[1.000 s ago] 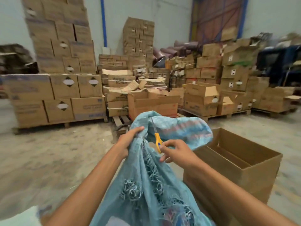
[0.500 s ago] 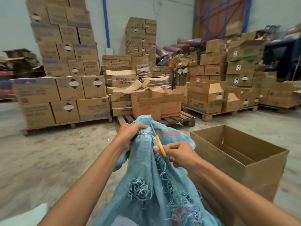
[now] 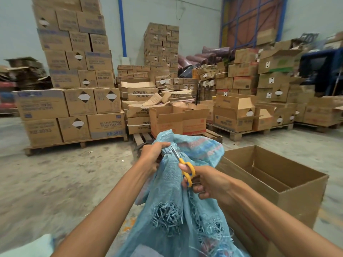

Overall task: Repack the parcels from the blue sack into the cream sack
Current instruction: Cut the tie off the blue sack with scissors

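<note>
The blue woven sack [image 3: 172,210] stands in front of me, frayed along its side, its neck bunched and tied. My left hand [image 3: 153,154] grips the bunched neck just below the tie. My right hand [image 3: 206,182] holds yellow-handled scissors [image 3: 185,168], fingers through the loops, with the blades pointing up-left at the tie beside my left thumb. The parcels inside are hidden by the sack cloth. A pale cloth corner [image 3: 27,247] shows at the bottom left; whether it is the cream sack I cannot tell.
A large open cardboard box [image 3: 274,182] stands close on my right, touching the sack. Pallets stacked with cartons [image 3: 74,108] line the back. A wooden pallet [image 3: 143,139] lies just beyond the sack. Bare concrete floor [image 3: 65,182] spreads to the left.
The scissors have swung so their blades now reach the tie at the sack's neck; my right hand has dropped lower. My left hand keeps its grip on the neck.
</note>
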`<move>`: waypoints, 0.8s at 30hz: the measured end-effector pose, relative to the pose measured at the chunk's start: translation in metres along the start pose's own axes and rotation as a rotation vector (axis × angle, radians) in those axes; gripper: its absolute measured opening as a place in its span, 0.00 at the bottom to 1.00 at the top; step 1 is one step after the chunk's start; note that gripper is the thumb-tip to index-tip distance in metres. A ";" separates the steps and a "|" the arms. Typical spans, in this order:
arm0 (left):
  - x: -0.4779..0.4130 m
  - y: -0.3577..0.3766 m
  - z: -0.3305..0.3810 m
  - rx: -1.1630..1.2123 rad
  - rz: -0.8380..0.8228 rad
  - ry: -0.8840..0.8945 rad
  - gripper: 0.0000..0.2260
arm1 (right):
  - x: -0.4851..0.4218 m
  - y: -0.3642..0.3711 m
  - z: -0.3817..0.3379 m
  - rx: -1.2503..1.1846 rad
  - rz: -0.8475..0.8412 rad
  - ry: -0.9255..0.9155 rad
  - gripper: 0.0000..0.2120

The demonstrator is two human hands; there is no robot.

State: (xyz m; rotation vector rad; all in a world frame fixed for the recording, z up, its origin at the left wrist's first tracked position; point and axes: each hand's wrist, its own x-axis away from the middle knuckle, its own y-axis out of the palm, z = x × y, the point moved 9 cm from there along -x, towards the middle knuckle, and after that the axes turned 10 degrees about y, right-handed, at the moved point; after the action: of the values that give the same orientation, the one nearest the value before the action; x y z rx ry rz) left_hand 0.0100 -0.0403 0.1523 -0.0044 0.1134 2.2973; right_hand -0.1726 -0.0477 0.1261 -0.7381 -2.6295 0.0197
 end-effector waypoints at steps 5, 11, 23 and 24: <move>0.002 0.001 0.001 0.005 0.012 -0.001 0.20 | -0.005 -0.004 0.010 -0.011 -0.007 0.046 0.25; 0.002 0.000 0.001 0.007 0.012 -0.004 0.12 | -0.007 -0.005 0.015 -0.014 -0.053 0.056 0.24; -0.003 0.000 -0.002 0.027 0.029 0.005 0.09 | -0.012 -0.006 0.018 -0.031 -0.108 0.073 0.23; -0.002 0.001 -0.002 0.032 0.031 0.006 0.09 | -0.012 -0.007 0.018 -0.034 -0.097 0.068 0.23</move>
State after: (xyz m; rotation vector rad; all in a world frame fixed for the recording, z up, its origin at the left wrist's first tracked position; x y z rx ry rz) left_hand 0.0110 -0.0425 0.1499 0.0077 0.1544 2.3265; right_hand -0.1740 -0.0578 0.1060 -0.6108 -2.6035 -0.0771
